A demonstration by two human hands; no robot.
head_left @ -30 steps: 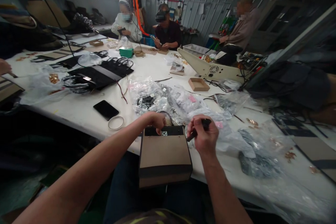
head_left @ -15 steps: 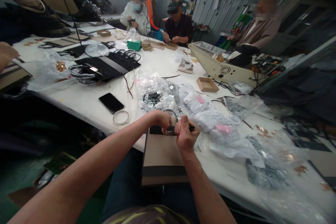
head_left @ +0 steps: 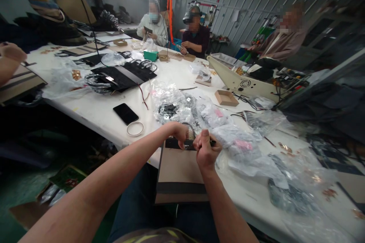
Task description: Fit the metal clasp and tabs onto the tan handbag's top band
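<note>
A flat brown bag panel (head_left: pixel 181 165) with black bands lies across my lap and the table's edge. A small metal fitting (head_left: pixel 186 147) shows on its dark upper band. My left hand (head_left: pixel 180 133) curls over that upper edge, fingers closed on it, beside the fitting. Just to the right, my right hand (head_left: pixel 207 150) is a fist with the thumb up, gripping a slim black-handled tool (head_left: pixel 212 143). Most of the tool is hidden by the fingers, and its working end cannot be made out.
Plastic bags of small metal parts (head_left: pixel 168 110) lie beyond my hands. A phone (head_left: pixel 125 114) and a tape ring (head_left: pixel 135 128) sit to the left, black bags (head_left: pixel 125 74) behind them. A cardboard tray (head_left: pixel 226 98) stands farther right. Several people work around the table.
The whole view has shifted slightly, so the table and bags sit lower and farther right. Both hands keep nearly the same grip at the panel's upper edge.
</note>
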